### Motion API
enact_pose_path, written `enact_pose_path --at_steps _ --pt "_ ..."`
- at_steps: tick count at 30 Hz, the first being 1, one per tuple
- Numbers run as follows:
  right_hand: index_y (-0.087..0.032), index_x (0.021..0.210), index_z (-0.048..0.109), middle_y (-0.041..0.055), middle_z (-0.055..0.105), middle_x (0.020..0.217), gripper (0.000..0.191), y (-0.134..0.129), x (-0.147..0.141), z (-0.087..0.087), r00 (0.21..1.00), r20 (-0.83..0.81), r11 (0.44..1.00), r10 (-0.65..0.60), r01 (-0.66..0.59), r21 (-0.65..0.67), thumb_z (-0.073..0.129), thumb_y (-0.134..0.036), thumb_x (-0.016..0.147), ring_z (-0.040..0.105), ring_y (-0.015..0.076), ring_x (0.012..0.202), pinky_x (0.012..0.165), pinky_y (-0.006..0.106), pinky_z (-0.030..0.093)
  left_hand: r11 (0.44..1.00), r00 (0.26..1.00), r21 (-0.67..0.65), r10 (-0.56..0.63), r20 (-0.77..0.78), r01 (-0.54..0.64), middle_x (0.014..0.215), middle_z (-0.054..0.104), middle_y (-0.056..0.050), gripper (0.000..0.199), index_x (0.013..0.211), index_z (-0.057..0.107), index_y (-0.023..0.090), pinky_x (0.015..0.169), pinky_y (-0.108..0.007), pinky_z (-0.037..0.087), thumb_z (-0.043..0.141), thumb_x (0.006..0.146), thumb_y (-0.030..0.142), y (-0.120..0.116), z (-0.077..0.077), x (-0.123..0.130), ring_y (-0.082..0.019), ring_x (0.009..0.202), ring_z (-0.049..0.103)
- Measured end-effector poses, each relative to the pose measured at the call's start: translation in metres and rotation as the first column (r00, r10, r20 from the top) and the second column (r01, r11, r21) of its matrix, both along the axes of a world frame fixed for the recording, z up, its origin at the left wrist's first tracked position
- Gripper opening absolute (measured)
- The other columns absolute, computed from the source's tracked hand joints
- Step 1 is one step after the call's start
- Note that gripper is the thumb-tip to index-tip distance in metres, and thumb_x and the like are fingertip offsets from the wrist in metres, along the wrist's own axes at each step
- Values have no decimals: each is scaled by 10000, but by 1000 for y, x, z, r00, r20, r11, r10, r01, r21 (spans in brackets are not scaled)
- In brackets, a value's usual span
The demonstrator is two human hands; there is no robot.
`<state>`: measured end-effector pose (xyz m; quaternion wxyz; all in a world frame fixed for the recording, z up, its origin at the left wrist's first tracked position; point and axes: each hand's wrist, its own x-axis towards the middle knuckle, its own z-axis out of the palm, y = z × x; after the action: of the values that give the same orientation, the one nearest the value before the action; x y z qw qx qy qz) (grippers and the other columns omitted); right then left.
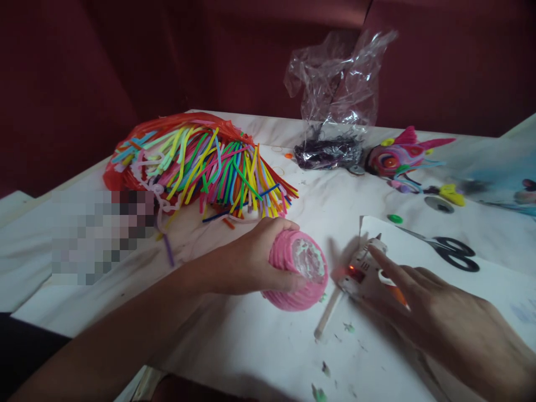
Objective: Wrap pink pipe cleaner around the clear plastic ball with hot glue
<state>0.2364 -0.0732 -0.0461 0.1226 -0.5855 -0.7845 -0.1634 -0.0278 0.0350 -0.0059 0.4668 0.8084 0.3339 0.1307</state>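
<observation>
My left hand (268, 259) is wrapped round a pink, ridged round object (297, 279), its whitish, glossy end facing up and to the right. To its right, a white glue gun (366, 259) with an orange trigger and a glowing red light lies on the table, a glue stick (328, 315) poking out of its back. My right hand (410, 290) is over the glue gun, index finger on its body near the nozzle and the other fingers bent beside it; whether it grips the gun is not clear.
Colourful pipe cleaners (226, 173) spill from a red bag on the left. Black-handled scissors (454, 251) lie at right on white paper. Behind are a clear plastic bag (335, 106) with dark strands, a pink fuzzy figure (397, 159) and a green disc (395, 219).
</observation>
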Motion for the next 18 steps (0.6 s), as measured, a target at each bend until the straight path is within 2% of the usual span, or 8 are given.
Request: enact_pose_path --at_steps 2,3,5,6,9,12,15,18 --pt "-115 1288 449 95 558 964 514 -3 -10 11 998 -50 998 47 -46 32 231 -496 1021 571 190 619 305 208 364 1000 1000 -8 1 -8 -1 1235 464 -110 683 1213 411 169 945 -411 394 697 640 406 0 1 0 -274 1113 474" --pt "-136 1297 435 79 532 1066 487 -3 -16 16 984 -161 997 73 -73 10 263 -500 1023 588 193 779 370 191 432 1000 1000 -17 0 -14 0 1234 467 -109 678 1212 414 172 936 -414 401 697 641 404 -1 1 1 -274 1103 482" --pt "-169 1322 410 46 493 1151 434 -3 -28 23 916 -389 989 99 -132 -60 315 -471 1025 545 172 964 567 179 519 1000 1000 -27 -2 -19 1 1231 474 -109 675 1215 416 171 930 -415 408 698 645 400 -1 3 2 -273 1093 492" --pt "-178 1331 400 40 484 1163 433 -1 -34 25 885 -454 986 99 -148 -73 333 -474 1023 524 169 1004 661 195 526 1000 1000 -26 -9 -16 9 1229 477 -107 673 1217 415 171 933 -409 407 699 649 395 -1 3 2 -269 1095 492" --pt "-177 1367 347 62 439 1215 484 7 -46 24 845 -526 978 94 -178 -110 353 -506 1013 467 202 1082 793 276 504 999 999 0 -32 13 32 1216 483 -91 670 1219 417 170 938 -374 405 710 652 377 -1 4 2 -251 1107 489" --pt "-196 1396 291 83 388 1258 517 13 -53 18 802 -592 968 83 -205 -142 379 -516 999 396 254 1153 930 417 430 998 998 40 -47 30 46 1203 491 -80 664 1215 426 165 930 -343 406 715 652 367 -1 3 2 -240 1100 495" --pt "-210 1416 251 100 380 1256 547 14 -57 12 769 -638 960 45 -210 -186 405 -508 984 373 290 1167 942 506 397 996 998 67 -56 40 53 1196 498 -75 647 1212 433 171 928 -335 404 709 659 365 0 1 1 -233 1093 499" --pt "-216 1426 230 112 380 1247 568 12 -58 10 743 -669 956 15 -207 -209 409 -514 977 401 296 1139 841 475 483 997 997 65 -53 48 50 1193 500 -77 660 1213 432 170 921 -342 410 713 651 374 0 0 1 -235 1087 500"
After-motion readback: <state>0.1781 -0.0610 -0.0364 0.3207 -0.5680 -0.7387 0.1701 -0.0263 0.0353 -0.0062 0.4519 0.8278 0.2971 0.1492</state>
